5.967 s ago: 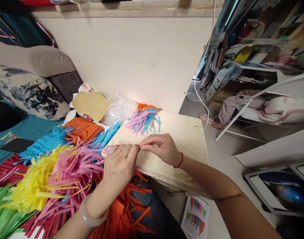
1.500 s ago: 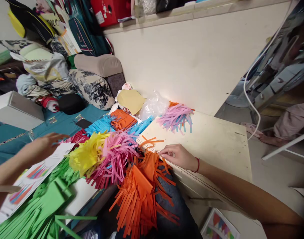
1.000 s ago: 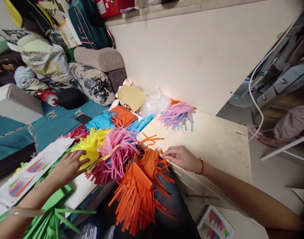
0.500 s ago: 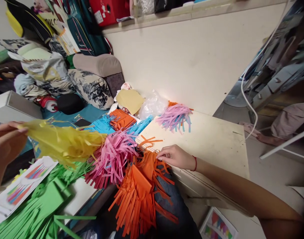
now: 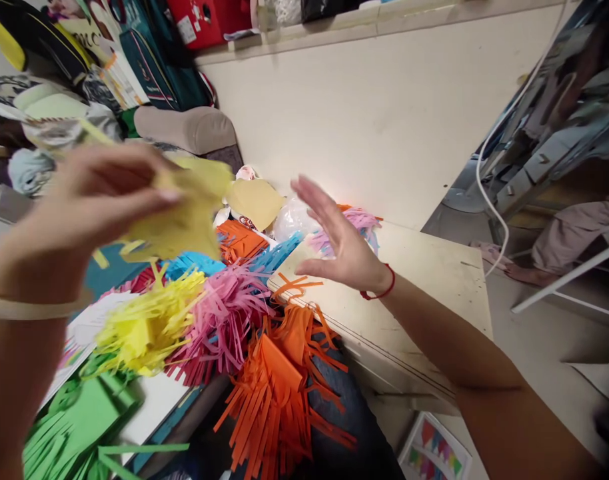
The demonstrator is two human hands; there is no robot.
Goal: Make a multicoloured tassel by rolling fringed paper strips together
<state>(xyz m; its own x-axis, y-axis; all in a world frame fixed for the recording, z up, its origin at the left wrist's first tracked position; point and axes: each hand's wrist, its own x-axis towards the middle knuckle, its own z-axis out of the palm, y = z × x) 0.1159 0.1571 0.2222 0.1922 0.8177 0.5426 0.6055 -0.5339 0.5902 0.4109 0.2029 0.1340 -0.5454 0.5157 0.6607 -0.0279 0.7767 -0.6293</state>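
Pinched in my left hand (image 5: 119,200) is a piece of yellow fringed tissue paper (image 5: 189,220), raised and blurred by motion. My right hand (image 5: 339,243) is held up with fingers spread, holding nothing, above the cream wooden surface (image 5: 419,280). Below the hands lie fringed paper tassels: a yellow one (image 5: 149,323), a pink one (image 5: 229,303) and a green one (image 5: 79,413). An orange tassel (image 5: 269,387) hangs over my leg. Behind my right hand, a pink and blue tassel (image 5: 362,220) rests on the wooden surface, partly hidden.
Blue fringe (image 5: 279,257), folded orange paper (image 5: 239,241) and a clear plastic bag (image 5: 290,219) lie beyond the tassels. A cream panel (image 5: 354,120) rises behind. A white cable (image 5: 484,180) hangs at right. A picture package (image 5: 434,453) lies low on the right.
My left hand has lifted and moved right with yellow tissue, while another yellow tassel now lies beside the pink one. My right hand has left the orange tassel, risen and opened.
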